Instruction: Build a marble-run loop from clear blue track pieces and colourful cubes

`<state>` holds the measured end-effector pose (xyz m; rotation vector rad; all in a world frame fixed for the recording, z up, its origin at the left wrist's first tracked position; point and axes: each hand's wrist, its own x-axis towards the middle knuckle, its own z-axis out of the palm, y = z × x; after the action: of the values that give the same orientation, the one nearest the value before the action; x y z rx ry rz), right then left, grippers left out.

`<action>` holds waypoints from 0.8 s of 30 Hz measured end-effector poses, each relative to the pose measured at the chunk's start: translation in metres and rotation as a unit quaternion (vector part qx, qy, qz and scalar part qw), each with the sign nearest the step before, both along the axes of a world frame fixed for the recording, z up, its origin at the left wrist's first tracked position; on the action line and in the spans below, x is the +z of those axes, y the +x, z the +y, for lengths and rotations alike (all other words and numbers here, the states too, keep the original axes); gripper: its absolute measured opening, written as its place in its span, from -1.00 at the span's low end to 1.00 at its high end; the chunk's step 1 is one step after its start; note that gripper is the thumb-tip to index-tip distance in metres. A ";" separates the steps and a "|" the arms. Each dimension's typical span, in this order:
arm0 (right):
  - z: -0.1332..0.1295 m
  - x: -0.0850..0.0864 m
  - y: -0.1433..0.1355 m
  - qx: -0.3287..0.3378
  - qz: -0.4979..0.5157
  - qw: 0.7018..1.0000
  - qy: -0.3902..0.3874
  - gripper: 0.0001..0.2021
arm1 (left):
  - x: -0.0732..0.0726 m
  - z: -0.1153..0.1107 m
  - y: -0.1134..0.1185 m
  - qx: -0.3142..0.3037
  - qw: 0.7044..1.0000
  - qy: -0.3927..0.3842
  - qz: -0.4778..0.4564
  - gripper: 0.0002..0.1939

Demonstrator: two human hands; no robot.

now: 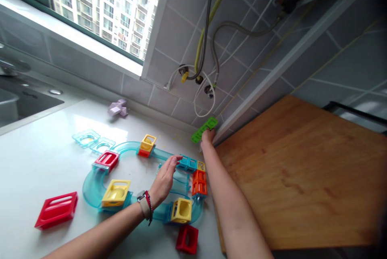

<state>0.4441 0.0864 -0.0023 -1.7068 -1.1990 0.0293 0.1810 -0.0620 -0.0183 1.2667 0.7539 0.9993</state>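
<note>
My right hand (208,134) reaches to the back corner of the counter, its fingers closed on a green slotted strip (199,132). My left hand (165,178), with a watch and red band at the wrist, hovers over the middle of a translucent blue track loop (92,188), fingers extended and holding nothing. Around the loop stand a yellow-and-orange block (147,145), a red block (107,159), a large yellow block (116,193), another yellow block (182,210) and orange blocks (199,182). Blue blocks (188,163) sit just right of my left fingertips.
A long red block (57,209) lies at the left front, and a red cube (187,239) near the front edge. Clear blue pieces (86,138) and a lilac object (118,108) rest farther back. A sink (30,101) is at left; a wooden board (299,182) leans right.
</note>
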 end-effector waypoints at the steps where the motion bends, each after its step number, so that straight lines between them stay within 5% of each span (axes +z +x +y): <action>1: 0.003 -0.008 0.002 -0.013 0.010 1.000 -0.007 -0.64 | 0.000 0.000 0.000 -0.004 1.000 0.003 0.004 -0.43; 8: 0.022 -0.048 0.009 -0.024 0.062 0.997 -0.033 -0.64 | 0.000 -0.001 0.000 -0.004 1.000 -0.008 0.011 -0.43; 13: 0.031 -0.056 0.010 0.002 0.060 0.997 -0.040 -0.64 | 0.001 -0.001 0.000 -0.013 0.999 -0.027 0.011 -0.41; 24: 0.001 -0.067 0.003 0.006 0.026 0.993 -0.112 -0.67 | 0.002 0.000 0.001 -0.020 0.999 -0.044 -0.008 -0.39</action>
<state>0.4467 0.0876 -0.0695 -1.8818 -1.2025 0.2223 0.1818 -0.0620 -0.0160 1.1932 0.7498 0.9334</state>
